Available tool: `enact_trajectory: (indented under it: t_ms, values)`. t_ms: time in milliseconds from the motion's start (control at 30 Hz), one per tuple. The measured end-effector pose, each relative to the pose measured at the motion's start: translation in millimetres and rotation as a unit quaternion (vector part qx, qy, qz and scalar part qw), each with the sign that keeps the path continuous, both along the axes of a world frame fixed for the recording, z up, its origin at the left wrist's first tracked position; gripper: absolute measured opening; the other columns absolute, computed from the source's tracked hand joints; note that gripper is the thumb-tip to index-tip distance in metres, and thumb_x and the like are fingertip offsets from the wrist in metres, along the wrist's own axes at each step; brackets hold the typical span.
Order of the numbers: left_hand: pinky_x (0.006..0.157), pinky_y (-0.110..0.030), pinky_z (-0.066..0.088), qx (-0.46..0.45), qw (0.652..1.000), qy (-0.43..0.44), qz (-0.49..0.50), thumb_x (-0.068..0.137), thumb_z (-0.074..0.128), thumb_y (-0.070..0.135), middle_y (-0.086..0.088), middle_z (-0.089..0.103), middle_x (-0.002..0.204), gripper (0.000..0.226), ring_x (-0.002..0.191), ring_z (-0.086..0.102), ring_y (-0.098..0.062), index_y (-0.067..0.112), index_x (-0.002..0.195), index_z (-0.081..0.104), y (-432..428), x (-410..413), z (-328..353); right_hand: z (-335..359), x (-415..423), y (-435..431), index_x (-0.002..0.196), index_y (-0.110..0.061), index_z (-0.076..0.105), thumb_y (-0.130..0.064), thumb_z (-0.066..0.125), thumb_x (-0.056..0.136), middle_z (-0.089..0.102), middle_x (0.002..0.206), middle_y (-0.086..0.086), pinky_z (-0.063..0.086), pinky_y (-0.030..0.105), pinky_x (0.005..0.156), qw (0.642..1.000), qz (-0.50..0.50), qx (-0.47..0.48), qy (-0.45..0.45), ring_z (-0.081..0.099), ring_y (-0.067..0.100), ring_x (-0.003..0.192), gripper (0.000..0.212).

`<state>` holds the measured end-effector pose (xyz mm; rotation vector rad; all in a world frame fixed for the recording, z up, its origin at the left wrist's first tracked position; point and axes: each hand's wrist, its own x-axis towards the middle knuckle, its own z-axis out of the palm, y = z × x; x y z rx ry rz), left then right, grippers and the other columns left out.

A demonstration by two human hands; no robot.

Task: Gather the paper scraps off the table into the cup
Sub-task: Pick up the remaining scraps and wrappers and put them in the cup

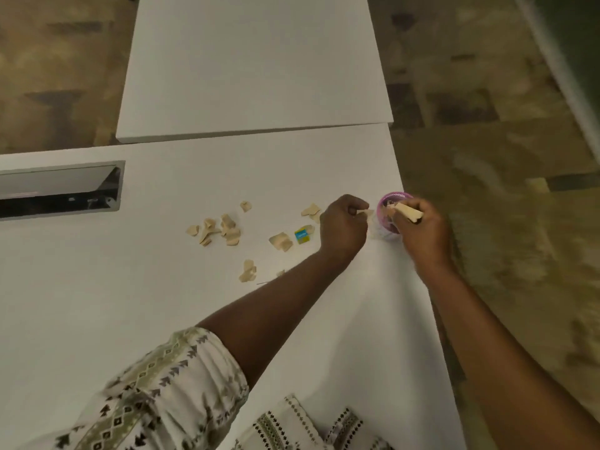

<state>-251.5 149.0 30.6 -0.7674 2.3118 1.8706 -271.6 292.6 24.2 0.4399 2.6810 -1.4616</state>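
Observation:
Several tan paper scraps (217, 229) lie scattered on the white table (97, 303), left of my hands. A small pink-rimmed cup (386, 203) stands near the table's right edge. My left hand (342, 227) is closed just left of the cup, pinching a small scrap (367, 212) beside its rim. My right hand (422, 228) holds a larger tan scrap (407, 213) over the cup's mouth and hides part of the cup. More scraps (311, 210) sit just behind my left hand.
A small blue and yellow piece (302, 236) lies among the scraps. A dark recessed slot (58, 190) is set into the table at the left. A second white tabletop (253, 66) adjoins behind. Patterned carpet (503, 190) lies beyond the right edge.

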Motion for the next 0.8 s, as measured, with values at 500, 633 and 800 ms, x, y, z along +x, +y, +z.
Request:
enact_trajectory:
  t_ms: [500,633,800]
  values:
    - [0.087,-0.042,0.059,-0.022,0.995,-0.030,-0.097,0.082,0.057,0.004,-0.003,0.075,0.099,0.027,0.096,0.069,-0.024,0.015,0.096,0.076,45,-52,4,18,-24,26,0.119,-0.019,0.065,-0.014,0.070,0.087,0.071,0.110,0.002,0.052,0.023,0.076,0.997,0.056,0.022,-0.054,0.067,0.018,0.095,0.033]
    - [0.092,-0.042,0.057,-0.017,0.994,-0.030,-0.105,0.083,0.056,0.001,-0.005,0.075,0.107,0.032,0.102,0.069,-0.024,0.013,0.106,0.075,43,-55,4,20,-20,24,0.120,-0.018,0.064,-0.011,0.065,0.089,0.069,0.113,0.003,0.052,0.025,0.078,0.997,0.054,0.054,-0.019,0.066,0.019,0.099,0.031]
    - [0.097,-0.039,0.055,-0.016,0.994,-0.024,-0.108,0.085,0.054,-0.001,-0.004,0.074,0.114,0.037,0.107,0.067,-0.020,0.015,0.111,0.074,37,-54,7,17,-9,18,0.121,-0.013,0.064,-0.009,0.063,0.085,0.064,0.120,0.008,0.043,0.024,0.079,0.976,0.116,0.168,0.073,0.061,0.024,0.099,0.035]
